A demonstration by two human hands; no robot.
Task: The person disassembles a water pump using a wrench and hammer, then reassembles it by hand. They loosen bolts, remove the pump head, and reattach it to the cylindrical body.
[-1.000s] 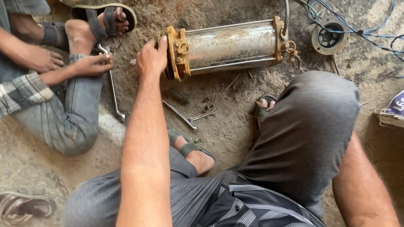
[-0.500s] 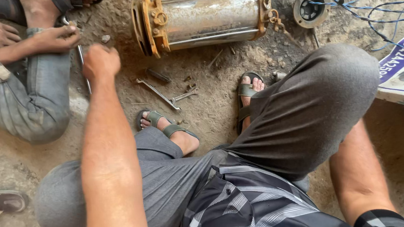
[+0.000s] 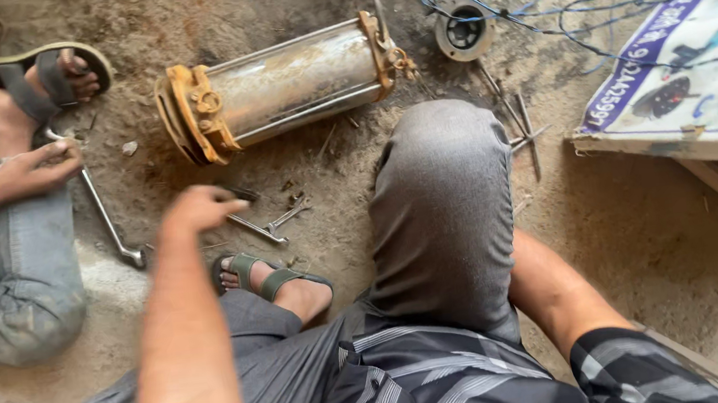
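While the left hand (image 3: 195, 208) hovers with fingers loosely spread and holding nothing, two small wrenches (image 3: 277, 222) lie on the dirt floor (image 3: 629, 235) just right of its fingertips; beyond it rests the rusty metal cylinder (image 3: 285, 87). Right hand hidden, state unknown.

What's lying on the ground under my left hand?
Under the left hand, small spanners lie crossed on the dirt floor, just past the fingertips. Whatever sits directly beneath the palm is hidden by the hand.

A cylindrical pump housing (image 3: 280, 87) lies on the floor (image 3: 647, 233) beyond the person's left hand (image 3: 195, 208), two spanners (image 3: 277, 222) between them, a long wrench (image 3: 107, 219) to the left.
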